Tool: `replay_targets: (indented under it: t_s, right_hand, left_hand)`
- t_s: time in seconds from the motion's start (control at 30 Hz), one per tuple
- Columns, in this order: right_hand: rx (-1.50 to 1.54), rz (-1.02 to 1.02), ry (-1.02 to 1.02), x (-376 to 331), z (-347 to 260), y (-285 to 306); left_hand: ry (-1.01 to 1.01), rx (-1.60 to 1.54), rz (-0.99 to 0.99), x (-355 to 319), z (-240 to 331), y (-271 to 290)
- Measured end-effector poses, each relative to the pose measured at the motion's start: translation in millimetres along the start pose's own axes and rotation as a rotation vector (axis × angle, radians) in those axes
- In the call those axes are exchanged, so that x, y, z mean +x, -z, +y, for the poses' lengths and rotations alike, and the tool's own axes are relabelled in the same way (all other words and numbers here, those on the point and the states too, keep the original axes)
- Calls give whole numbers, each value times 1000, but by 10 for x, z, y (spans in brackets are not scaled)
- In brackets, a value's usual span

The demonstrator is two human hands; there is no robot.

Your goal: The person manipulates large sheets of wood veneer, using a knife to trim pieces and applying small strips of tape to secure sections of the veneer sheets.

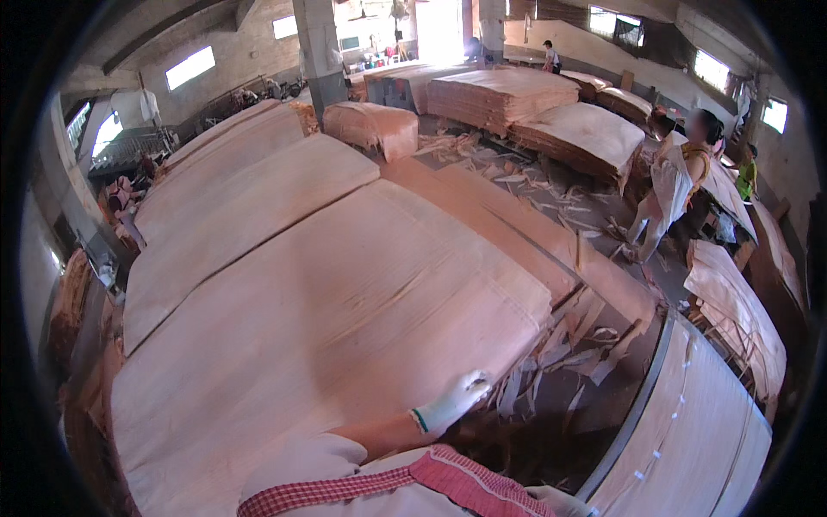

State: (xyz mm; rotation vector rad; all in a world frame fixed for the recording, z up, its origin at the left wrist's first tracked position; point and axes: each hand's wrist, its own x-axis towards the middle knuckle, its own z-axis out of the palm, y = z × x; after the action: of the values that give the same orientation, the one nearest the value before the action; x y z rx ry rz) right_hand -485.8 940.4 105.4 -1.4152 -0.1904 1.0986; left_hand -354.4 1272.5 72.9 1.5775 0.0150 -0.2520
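Note:
My left hand (457, 400), in a white glove with a green cuff, is at the near right edge of a large stack of pale wood veneer sheets (362, 284). Its fingers curl at the edge of the top veneer sheet and appear to grip it; the fingertips are partly hidden. The sheet lies broad and flat, with slight ripples and a darker shaded band. My right hand is out of sight; only a pale sleeve (560, 501) shows at the lower edge, beside my red checked apron.
At the right stands a table (689, 422) bearing pale sheets with small white tape pieces. Torn veneer strips (594, 345) litter the dark floor between. More veneer stacks (504, 95) stand farther back. A person (676, 185) at the right holds a pale sheet. A pillar (320, 52) rises behind.

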Motion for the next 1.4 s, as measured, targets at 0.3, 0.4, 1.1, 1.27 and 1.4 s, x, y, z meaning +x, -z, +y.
replay_targets:
  t_s: [0.3,0.4,1.1,1.27,1.4]
  right_hand:
    - [-97,-55,-148,383,16,450]
    - [-438,-100,-218,497,-79,752]
    - [-1079,-211,361,902,-805,1338]
    - [-1034,-140,361,817,-738,1472]
    - [-1099,-221,324,925,-759,1450]
  left_hand:
    - [37,265,132,505,-643,532]
    - [13,629,141,585,-1131,628]
    - [-1003,1773,-464,-1650,4056,-1298]
    - [-1131,1881,-387,-1678,4049,-1256]
    - [-1117,1912,-45,-2046,4102,-1223]
